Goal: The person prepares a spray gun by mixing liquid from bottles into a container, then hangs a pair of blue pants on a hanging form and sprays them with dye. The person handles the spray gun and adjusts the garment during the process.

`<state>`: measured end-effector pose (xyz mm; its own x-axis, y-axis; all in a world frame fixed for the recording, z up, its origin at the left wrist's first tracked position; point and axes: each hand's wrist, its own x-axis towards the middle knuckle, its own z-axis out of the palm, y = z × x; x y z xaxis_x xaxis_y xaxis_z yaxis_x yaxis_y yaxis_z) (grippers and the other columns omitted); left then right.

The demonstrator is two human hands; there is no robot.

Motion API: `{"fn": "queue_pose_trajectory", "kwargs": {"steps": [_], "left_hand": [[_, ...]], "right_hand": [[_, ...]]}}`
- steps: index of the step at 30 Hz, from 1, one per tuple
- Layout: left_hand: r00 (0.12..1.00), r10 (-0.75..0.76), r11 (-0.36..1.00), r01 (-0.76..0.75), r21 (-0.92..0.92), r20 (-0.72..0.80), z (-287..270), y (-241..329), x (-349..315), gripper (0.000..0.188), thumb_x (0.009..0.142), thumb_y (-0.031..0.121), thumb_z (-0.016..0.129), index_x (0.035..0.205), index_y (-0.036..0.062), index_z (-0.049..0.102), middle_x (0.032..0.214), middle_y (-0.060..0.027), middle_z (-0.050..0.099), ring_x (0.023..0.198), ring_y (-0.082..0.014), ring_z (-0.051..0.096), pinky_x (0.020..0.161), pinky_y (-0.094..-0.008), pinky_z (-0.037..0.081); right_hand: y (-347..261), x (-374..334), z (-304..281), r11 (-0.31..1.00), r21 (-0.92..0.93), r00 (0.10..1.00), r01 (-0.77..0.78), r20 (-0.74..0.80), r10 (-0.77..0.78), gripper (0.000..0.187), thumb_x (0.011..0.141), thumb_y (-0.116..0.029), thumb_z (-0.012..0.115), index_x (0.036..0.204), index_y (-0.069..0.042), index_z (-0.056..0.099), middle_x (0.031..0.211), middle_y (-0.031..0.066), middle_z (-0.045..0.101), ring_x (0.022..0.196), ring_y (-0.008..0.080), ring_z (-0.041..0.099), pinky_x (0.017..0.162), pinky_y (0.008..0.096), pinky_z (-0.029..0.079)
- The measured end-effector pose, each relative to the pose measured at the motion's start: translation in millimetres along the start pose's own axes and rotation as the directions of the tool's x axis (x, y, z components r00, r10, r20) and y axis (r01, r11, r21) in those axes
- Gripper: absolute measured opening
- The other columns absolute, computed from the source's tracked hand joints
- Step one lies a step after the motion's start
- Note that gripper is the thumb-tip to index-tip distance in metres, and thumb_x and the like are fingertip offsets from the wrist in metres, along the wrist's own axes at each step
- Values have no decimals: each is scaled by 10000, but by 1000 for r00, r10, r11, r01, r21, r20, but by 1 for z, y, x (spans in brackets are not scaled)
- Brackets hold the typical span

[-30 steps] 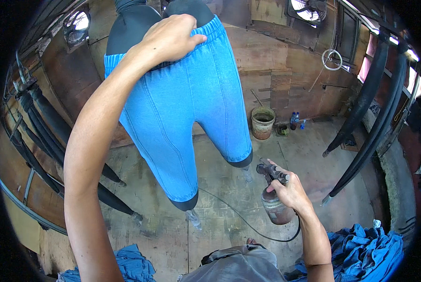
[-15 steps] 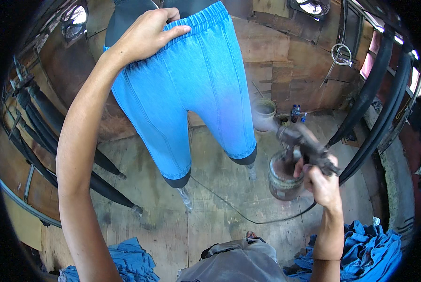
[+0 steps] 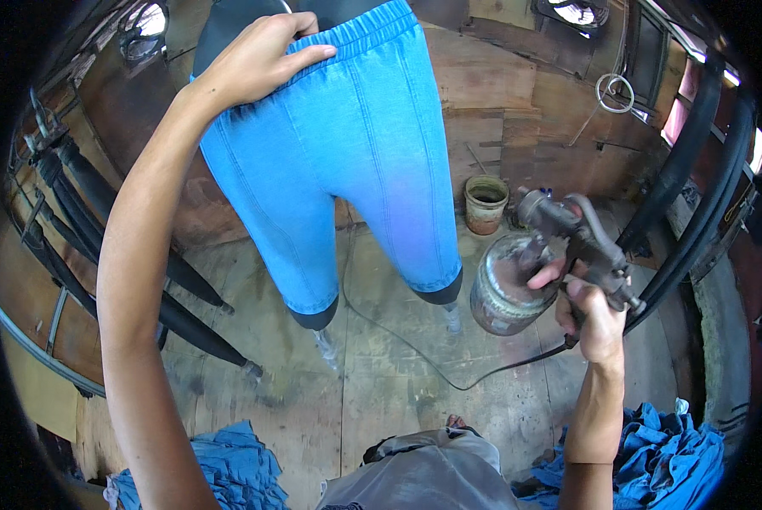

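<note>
A pair of blue denim pants (image 3: 330,144) with an elastic waistband is pulled over a black leg-shaped form (image 3: 315,320). My left hand (image 3: 266,58) is closed on the waistband, thumb across the front and the other fingers partly hidden behind. A purplish tint shows on the thigh of the right-hand leg. To the right of that leg, apart from the cloth, my right hand (image 3: 600,327) grips a spray gun (image 3: 598,259) by its handle. Its stained round cup (image 3: 510,293) hangs under the nozzle end. A dark hose (image 3: 500,372) trails from the handle across the floor.
Piles of blue denim (image 3: 236,463) and more blue denim (image 3: 674,455) lie at lower left and right. Black leg forms (image 3: 198,331) lean at the left, others (image 3: 696,195) at the right. A bucket (image 3: 486,204) stands by the wooden back wall.
The spray gun has moved slightly right and up, away from the leg, and tilted. Faint mist near its nozzle no longer shows. My left hand keeps its hold on the waistband.
</note>
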<state>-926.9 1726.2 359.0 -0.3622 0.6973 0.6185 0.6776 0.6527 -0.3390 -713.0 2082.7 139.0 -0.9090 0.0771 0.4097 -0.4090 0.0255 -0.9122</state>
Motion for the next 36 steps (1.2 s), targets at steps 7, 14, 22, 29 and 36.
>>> {"fn": "queue_pose_trajectory", "kwargs": {"steps": [7,14,22,29,36], "left_hand": [[966,-206,975,190,115,155,-10,3,1,487,885,463,725,1048,25,589,890,-205,659,875,-319,657,860,-444,471],[960,-43,967,110,231,-277,-8,5,-7,326,816,345,795,945,104,617,747,-97,665,783,-329,655,798,-441,448],[766,-636,670,484,-563,-98,-43,-64,-54,1252,683,470,923,1545,-65,191,1526,-304,372,1422,-344,409,1191,-417,342],[816,-577,658,436,-614,-38,-25,-76,-61,1263,669,434,943,1510,-120,181,1456,-289,453,1353,-324,481,1154,-403,399],[783,-615,683,470,-559,-93,-27,-65,-57,1222,667,423,945,1467,-126,202,1387,-309,501,1300,-329,534,1109,-394,446]], "right_hand": [[49,-6,4,948,-182,955,-260,98,280,562,781,-37,519,1329,30,623,838,83,719,600,111,579,577,269,480],[102,-54,54,735,-617,874,-283,150,462,661,760,-76,585,1420,-33,576,868,221,746,903,256,750,913,374,539],[57,-58,124,943,-165,931,-290,180,318,819,701,-10,506,1516,-82,483,834,76,768,854,142,700,904,303,526],[-13,-44,155,984,-77,983,163,98,-155,842,650,-21,492,1490,39,471,883,133,765,741,139,698,772,266,549],[17,-44,168,990,-126,991,-58,114,72,796,701,-20,494,1496,-45,507,788,77,687,696,110,605,742,268,520]]}}
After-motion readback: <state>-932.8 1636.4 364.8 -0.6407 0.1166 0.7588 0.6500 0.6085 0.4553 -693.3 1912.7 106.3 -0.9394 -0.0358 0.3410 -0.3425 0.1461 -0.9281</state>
